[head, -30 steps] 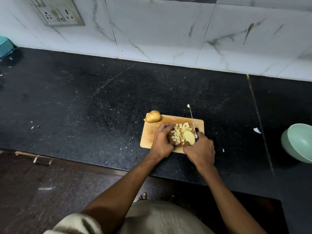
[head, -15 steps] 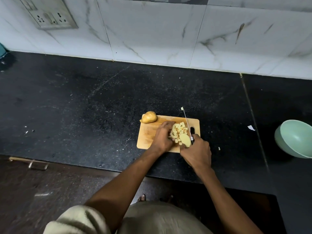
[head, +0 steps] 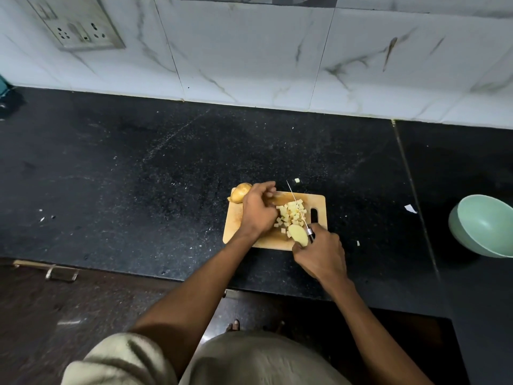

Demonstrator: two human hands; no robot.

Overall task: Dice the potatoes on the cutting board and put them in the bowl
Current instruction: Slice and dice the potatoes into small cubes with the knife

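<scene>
On the black counter (head: 138, 168), the right hand (head: 319, 255) grips a knife (head: 298, 208); the left hand (head: 258, 209), fingers curled, hovers over the cutting board (head: 233, 226).

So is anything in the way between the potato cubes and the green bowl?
Nothing big. The potato cubes sit on the cutting board, and the green bowl is off to the right. Between them is bare black counter with only a small white scrap. The knife lies along the pile's right side.

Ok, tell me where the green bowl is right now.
In the head view, the green bowl sits on the black counter at the far right edge, well right of the cutting board.
</scene>
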